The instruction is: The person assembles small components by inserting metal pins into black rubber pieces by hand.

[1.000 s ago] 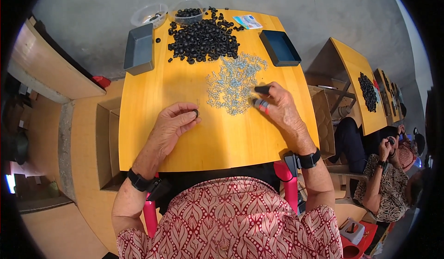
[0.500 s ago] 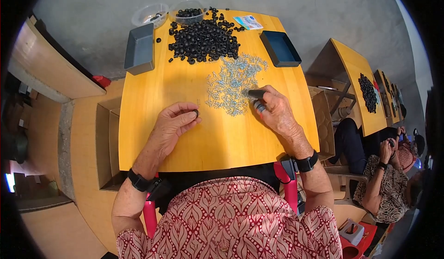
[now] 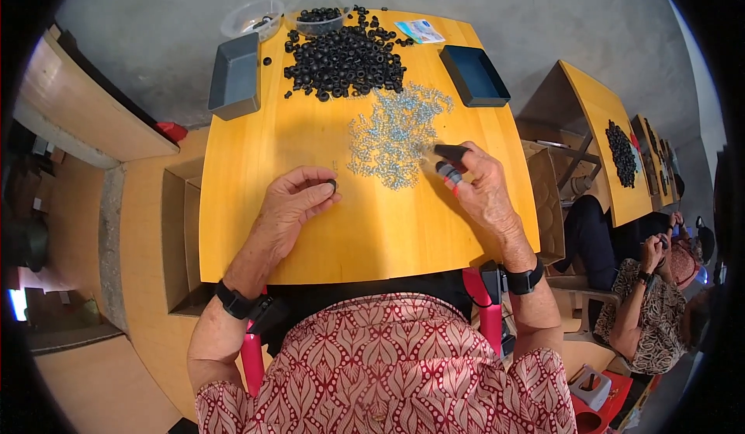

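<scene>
Pinched between the thumb and forefinger of my left hand (image 3: 293, 203) is a small round black part (image 3: 333, 185), just above the table and left of a loose heap of tiny silvery metal pieces (image 3: 392, 143), perhaps small springs. My right hand (image 3: 487, 186) hovers by the heap's right edge. A black cover sits on one fingertip, and grey and red wrapping on another digit. Those two tips stand apart, with nothing discernible between them. Beyond the metal pieces lies a large pile of black round parts (image 3: 341, 63), like the one in my left hand.
A grey tray (image 3: 234, 77) is at the table's far left, a dark tray (image 3: 475, 77) at the far right. Two clear plastic bowls (image 3: 253, 20) and a small printed packet (image 3: 420, 31) lie along the back. Another person (image 3: 644, 310) sits at a table on the right.
My right hand has drawn slightly right, away from the metal pieces. My left hand keeps its pinch on the black part, and the view has shifted a little.
</scene>
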`<state>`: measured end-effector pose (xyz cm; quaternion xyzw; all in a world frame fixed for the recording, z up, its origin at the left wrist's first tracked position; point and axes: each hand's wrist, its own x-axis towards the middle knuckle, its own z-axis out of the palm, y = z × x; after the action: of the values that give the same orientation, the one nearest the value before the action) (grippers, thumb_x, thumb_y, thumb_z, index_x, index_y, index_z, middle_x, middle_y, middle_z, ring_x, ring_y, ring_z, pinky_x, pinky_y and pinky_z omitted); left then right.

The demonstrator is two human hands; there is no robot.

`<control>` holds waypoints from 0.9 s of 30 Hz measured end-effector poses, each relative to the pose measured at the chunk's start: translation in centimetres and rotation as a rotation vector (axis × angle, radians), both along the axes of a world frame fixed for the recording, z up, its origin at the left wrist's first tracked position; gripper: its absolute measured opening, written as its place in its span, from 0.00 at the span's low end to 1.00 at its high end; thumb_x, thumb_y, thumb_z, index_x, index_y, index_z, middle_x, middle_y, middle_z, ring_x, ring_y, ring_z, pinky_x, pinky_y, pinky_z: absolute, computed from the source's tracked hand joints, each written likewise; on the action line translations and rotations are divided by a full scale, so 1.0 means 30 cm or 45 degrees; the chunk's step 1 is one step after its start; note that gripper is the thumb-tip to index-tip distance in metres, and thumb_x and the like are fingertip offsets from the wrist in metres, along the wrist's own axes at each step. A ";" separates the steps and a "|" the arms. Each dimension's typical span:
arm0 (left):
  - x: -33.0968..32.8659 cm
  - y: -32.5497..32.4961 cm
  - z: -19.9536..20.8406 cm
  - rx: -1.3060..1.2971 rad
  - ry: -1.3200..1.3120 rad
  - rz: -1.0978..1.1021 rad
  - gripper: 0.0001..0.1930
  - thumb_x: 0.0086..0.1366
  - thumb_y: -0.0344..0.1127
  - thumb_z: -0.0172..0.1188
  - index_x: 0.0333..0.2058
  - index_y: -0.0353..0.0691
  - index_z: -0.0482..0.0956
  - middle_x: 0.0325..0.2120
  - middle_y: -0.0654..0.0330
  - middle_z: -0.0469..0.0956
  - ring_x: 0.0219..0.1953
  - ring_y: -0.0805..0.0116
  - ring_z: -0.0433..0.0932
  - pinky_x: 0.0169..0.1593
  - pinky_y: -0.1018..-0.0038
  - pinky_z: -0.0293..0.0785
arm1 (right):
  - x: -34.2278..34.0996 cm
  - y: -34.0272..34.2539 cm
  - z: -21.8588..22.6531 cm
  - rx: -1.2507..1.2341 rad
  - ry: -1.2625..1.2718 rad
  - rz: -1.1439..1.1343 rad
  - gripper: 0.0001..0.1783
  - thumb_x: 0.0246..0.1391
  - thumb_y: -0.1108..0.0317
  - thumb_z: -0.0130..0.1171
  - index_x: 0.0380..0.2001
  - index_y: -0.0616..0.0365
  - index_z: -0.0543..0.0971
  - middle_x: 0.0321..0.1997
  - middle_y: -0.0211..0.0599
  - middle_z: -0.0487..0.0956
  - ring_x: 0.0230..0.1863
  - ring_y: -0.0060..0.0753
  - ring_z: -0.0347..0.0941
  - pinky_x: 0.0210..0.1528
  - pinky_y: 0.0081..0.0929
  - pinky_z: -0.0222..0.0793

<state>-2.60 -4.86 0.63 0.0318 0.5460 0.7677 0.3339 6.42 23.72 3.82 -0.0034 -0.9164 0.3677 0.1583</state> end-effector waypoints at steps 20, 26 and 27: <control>0.000 -0.012 -0.005 0.042 -0.032 0.046 0.10 0.65 0.27 0.60 0.45 0.35 0.78 0.39 0.59 0.80 0.41 0.69 0.81 0.47 0.79 0.79 | 0.015 -0.015 -0.021 0.273 0.036 0.202 0.09 0.48 0.75 0.64 0.34 0.65 0.81 0.40 0.45 0.78 0.40 0.46 0.76 0.43 0.33 0.73; -0.001 -0.011 -0.006 0.067 -0.039 0.035 0.10 0.65 0.27 0.60 0.45 0.35 0.77 0.39 0.58 0.80 0.41 0.70 0.81 0.47 0.80 0.79 | 0.007 -0.020 -0.084 0.434 0.121 0.312 0.11 0.41 0.74 0.67 0.32 0.65 0.81 0.38 0.44 0.77 0.40 0.47 0.73 0.43 0.40 0.71; -0.002 -0.012 -0.007 0.066 -0.039 0.030 0.10 0.65 0.27 0.60 0.45 0.35 0.77 0.39 0.58 0.80 0.41 0.70 0.81 0.47 0.80 0.79 | 0.009 -0.020 -0.082 0.435 0.122 0.314 0.11 0.41 0.74 0.67 0.32 0.65 0.81 0.38 0.44 0.77 0.40 0.47 0.73 0.43 0.40 0.71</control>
<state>-2.65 -5.21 0.41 0.0222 0.5211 0.7858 0.3324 6.69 23.13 1.35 0.1531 -0.9503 0.2234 0.1537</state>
